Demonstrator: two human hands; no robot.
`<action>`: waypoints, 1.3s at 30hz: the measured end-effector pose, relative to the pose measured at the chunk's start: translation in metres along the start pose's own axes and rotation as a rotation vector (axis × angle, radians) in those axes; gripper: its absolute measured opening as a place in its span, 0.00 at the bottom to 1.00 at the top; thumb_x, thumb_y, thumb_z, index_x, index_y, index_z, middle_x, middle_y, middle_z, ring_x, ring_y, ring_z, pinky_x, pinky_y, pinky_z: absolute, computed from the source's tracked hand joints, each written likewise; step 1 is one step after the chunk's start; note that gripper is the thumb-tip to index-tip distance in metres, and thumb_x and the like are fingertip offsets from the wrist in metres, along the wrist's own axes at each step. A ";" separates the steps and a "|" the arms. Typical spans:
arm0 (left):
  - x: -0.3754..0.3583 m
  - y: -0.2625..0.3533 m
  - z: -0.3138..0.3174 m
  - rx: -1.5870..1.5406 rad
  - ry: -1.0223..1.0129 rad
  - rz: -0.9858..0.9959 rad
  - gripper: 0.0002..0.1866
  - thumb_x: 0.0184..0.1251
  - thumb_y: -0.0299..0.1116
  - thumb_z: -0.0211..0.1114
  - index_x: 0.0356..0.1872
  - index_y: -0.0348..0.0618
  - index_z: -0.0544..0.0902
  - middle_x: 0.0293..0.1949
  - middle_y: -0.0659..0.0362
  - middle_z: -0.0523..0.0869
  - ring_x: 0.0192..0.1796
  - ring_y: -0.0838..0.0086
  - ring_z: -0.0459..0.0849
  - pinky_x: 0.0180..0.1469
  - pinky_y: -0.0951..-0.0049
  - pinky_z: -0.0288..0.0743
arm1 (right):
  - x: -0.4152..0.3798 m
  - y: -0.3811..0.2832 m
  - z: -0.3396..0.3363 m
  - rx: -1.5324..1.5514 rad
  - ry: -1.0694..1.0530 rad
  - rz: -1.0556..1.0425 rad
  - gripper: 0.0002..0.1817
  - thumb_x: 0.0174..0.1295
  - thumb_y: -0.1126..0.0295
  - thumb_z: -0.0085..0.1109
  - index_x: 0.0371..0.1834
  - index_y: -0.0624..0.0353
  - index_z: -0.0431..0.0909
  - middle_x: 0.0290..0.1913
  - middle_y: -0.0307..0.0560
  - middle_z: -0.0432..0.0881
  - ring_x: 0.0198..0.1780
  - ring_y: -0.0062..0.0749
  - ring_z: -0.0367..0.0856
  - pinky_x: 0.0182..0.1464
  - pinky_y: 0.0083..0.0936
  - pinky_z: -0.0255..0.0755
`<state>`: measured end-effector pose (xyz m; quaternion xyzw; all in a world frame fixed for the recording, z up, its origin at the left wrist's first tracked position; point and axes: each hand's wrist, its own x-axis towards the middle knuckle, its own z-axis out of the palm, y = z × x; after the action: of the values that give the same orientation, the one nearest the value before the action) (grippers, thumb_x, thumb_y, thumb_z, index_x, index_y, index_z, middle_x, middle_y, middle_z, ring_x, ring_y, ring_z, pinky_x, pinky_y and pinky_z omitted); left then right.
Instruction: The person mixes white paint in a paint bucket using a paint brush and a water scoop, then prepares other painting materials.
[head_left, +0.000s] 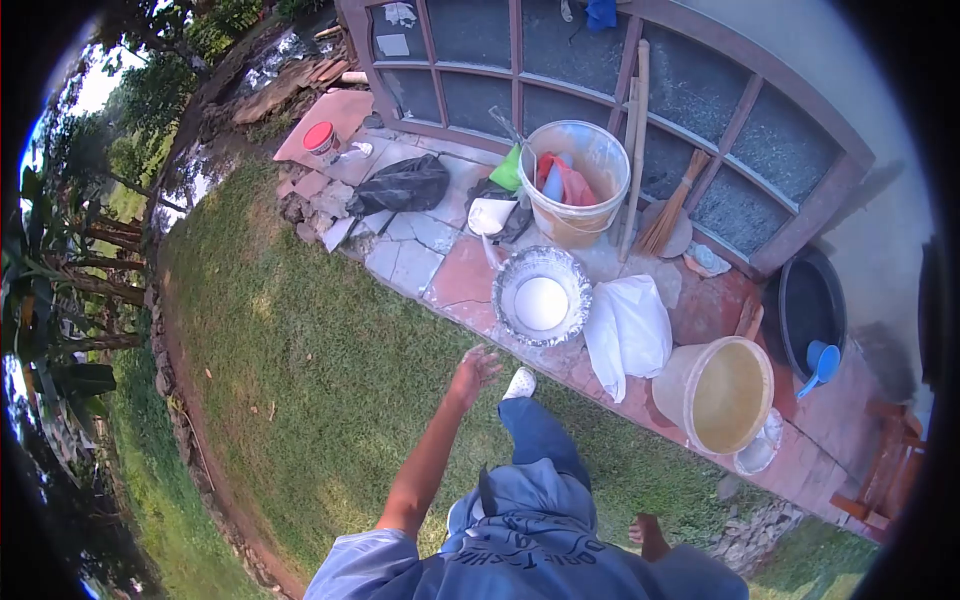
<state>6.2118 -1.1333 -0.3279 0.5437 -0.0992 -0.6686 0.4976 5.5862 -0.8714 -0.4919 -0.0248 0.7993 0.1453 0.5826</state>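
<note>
grip of the left hand (477,371) is loose, its fingers spread and parted from one another, with nothing held. in the head view, the left arm (422,468) stretches forward from the sleeve (362,562) over the grass (300,350), nearly straight, the wrist slightly bent so that the fingers point toward the paving (405,262). the hand is near the basin (509,272) but does not touch it. this basin stands on the paving, close to its grass edge, its inner wall smeared with white and a round patch of white mix (541,304) at the bottom.

the right hand (650,536) hangs low beside the body, well apart from the basin; its fingers are too small and partly hidden, so i cannot tell whether they are parted or together. one shoe (520,384) shows on the grass, just beside the left hand.

about the basin, a white bag (630,328) lies just beside it on the right, then a bucket (672,385) of cloudy liquid (730,402). behind stands a larger bucket (572,222) with something red (574,184) inside, next to a broom (676,205) and poles (636,150) leaning on the window frame (518,45). farther right, a blue dipper (822,364) sits at the rim of a dark tub (797,292).
</note>
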 end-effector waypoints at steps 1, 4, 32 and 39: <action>-0.005 0.003 -0.012 0.038 -0.032 -0.045 0.30 0.73 0.44 0.48 0.73 0.47 0.57 0.66 0.50 0.72 0.59 0.56 0.78 0.59 0.53 0.71 | -0.027 -0.025 0.028 0.058 -0.002 -0.024 0.26 0.66 0.50 0.45 0.58 0.56 0.68 0.58 0.59 0.78 0.54 0.57 0.79 0.53 0.53 0.72; 0.007 -0.001 -0.071 0.450 0.063 -0.098 0.25 0.72 0.40 0.51 0.68 0.44 0.65 0.61 0.52 0.77 0.54 0.60 0.82 0.55 0.55 0.73 | 0.035 -0.105 0.103 0.043 -0.176 -0.210 0.21 0.66 0.52 0.48 0.56 0.51 0.70 0.53 0.56 0.81 0.48 0.56 0.82 0.46 0.53 0.75; 0.898 0.662 -0.577 1.364 1.197 0.674 0.22 0.54 0.36 0.62 0.47 0.31 0.83 0.46 0.40 0.85 0.53 0.48 0.83 0.53 0.58 0.78 | -0.216 -0.915 0.940 0.244 0.615 -1.585 0.15 0.52 0.76 0.68 0.43 0.59 0.77 0.39 0.50 0.79 0.39 0.45 0.75 0.41 0.37 0.69; 1.053 0.707 -0.752 1.385 0.444 0.645 0.21 0.60 0.36 0.63 0.54 0.39 0.80 0.45 0.48 0.85 0.46 0.61 0.84 0.50 0.63 0.77 | -0.207 -0.917 0.947 0.267 0.642 -1.596 0.15 0.49 0.75 0.68 0.38 0.60 0.74 0.34 0.49 0.75 0.35 0.44 0.72 0.37 0.37 0.67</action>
<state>7.3175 -1.9831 -0.8053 0.7943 -0.5436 -0.1538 0.2235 6.7193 -1.5282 -0.7485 -0.5488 0.6791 -0.4154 0.2551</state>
